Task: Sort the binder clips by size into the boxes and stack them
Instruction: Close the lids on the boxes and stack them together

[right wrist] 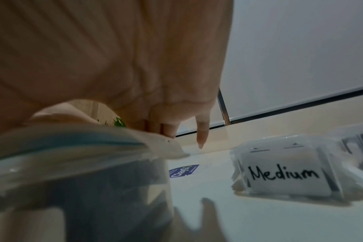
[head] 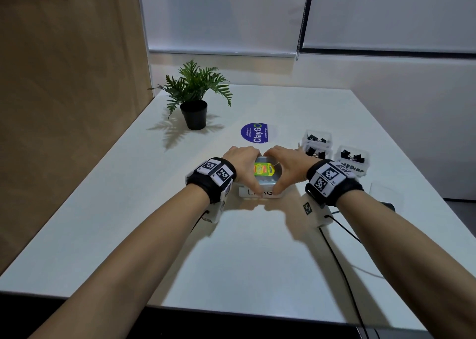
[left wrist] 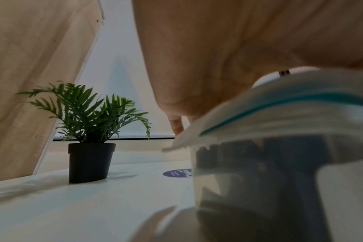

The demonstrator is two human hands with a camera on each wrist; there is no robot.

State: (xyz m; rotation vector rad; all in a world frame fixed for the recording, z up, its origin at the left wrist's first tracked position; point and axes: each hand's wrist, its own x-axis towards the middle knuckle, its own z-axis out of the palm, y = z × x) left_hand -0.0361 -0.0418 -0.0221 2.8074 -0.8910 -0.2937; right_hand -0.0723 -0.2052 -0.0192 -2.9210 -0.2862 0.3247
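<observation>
The lid (head: 264,170) was pressed onto the large box (head: 260,192) mid-tabletop (head: 257,248) by both hands, left (head: 243,163) and right (head: 286,165), fingers curled over its edges; uneven pressure could leave one corner unsealed

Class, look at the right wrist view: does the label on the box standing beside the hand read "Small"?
No. The white label on that clear box is handwritten "Medium" in black marker.

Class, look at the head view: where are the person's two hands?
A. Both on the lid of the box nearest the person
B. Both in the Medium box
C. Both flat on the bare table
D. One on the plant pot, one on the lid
A: the left hand and right hand both press on the lid of the box nearest the person, one from each side.
</observation>
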